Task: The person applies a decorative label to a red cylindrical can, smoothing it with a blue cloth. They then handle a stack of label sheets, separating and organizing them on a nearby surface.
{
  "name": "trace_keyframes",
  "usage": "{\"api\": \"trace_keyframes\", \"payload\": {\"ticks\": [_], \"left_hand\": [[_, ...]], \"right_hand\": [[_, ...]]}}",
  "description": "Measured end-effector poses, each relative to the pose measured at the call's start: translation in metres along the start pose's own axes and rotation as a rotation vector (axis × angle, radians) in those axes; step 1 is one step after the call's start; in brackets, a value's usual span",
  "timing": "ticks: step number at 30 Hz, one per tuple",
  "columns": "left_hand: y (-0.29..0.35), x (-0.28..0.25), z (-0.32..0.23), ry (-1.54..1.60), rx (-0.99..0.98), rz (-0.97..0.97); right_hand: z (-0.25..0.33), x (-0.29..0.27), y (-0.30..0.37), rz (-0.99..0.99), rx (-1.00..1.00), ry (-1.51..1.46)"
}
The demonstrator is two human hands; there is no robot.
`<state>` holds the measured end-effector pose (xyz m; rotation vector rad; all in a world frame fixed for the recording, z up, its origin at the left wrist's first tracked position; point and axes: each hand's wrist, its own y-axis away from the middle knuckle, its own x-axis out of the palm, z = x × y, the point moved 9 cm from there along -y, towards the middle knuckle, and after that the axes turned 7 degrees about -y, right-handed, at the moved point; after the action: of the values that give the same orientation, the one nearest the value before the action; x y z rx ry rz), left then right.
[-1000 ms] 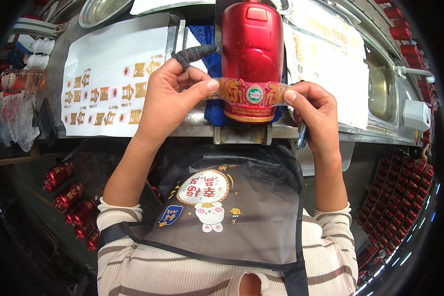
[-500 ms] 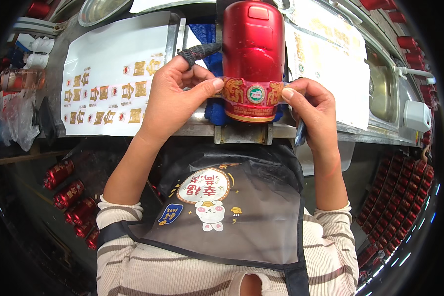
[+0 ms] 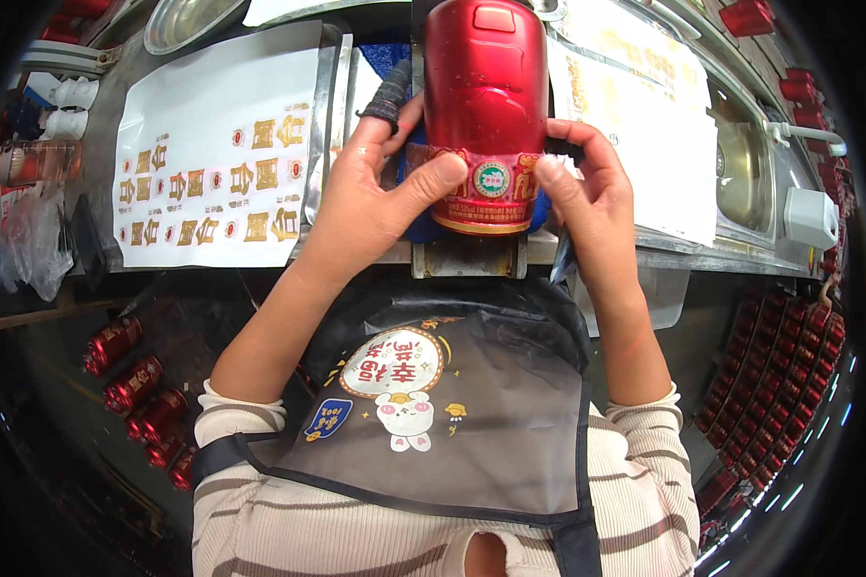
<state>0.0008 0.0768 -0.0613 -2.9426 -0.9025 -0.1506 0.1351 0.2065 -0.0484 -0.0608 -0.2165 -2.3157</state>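
Observation:
A glossy red bottle (image 3: 486,87) lies on the bench before me, its gold-edged end toward me. A reddish decal strip (image 3: 492,202) with gold figures and a round green-and-white emblem wraps its near part. My left hand (image 3: 370,192) is closed around the bottle's left side, thumb pressing the decal; a black ribbed cover (image 3: 389,98) sits on one finger. On the right side, my right hand (image 3: 595,197) is closed too, its thumb on the decal's right end and fingers partly hidden behind the bottle. A thin bluish-grey tool (image 3: 562,256) sticks out below that palm.
A white sheet (image 3: 212,125) with gold-and-red decals lies at left, and more decal sheets (image 3: 645,163) at right beside a metal sink (image 3: 744,183). Blue cloth (image 3: 423,227) is under the bottle. Red bottles stand in rows (image 3: 775,385) at lower right and several (image 3: 135,383) lower left.
My hands have gone from pinching the decal's two ends to wrapping around the bottle, thumbs pressing the decal onto it. The whole view has shifted slightly.

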Motion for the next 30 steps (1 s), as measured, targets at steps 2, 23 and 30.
{"api": "trace_keyframes", "payload": {"ticks": [2, 23, 30], "left_hand": [[-0.002, 0.003, -0.002, -0.003, -0.013, 0.019], [0.001, 0.005, -0.012, -0.029, -0.018, -0.011], [0.000, 0.007, -0.012, -0.013, -0.011, -0.018]], "right_hand": [[-0.005, 0.001, 0.000, 0.031, -0.029, -0.035], [0.006, 0.006, 0.002, 0.064, 0.036, -0.042], [0.003, 0.004, 0.000, 0.052, 0.033, -0.077]]}}
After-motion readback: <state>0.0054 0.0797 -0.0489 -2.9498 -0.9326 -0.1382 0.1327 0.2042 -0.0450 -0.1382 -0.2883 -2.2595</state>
